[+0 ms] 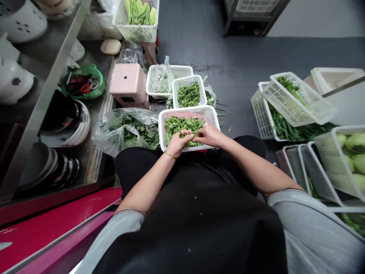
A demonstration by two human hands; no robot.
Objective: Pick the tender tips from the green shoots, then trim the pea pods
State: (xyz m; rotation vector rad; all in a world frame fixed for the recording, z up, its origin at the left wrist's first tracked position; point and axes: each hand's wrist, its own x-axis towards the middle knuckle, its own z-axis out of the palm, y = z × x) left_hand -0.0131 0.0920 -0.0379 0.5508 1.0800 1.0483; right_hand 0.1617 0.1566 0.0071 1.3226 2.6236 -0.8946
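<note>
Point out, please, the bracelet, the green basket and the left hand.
Bracelet (170,155): head view, middle of its band.
Green basket (96,92): head view, on its outer wall.
Left hand (177,144): head view, on the middle of the hand.

Dark tiled floor (194,42) lies at twelve o'clock, metal shelves (49,87) at nine, and a pale wall (322,19) at two.

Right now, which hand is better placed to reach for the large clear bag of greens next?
Probably the left hand: it is nearer the bag, which lies left of the front basket; the right hand is farther.
</note>
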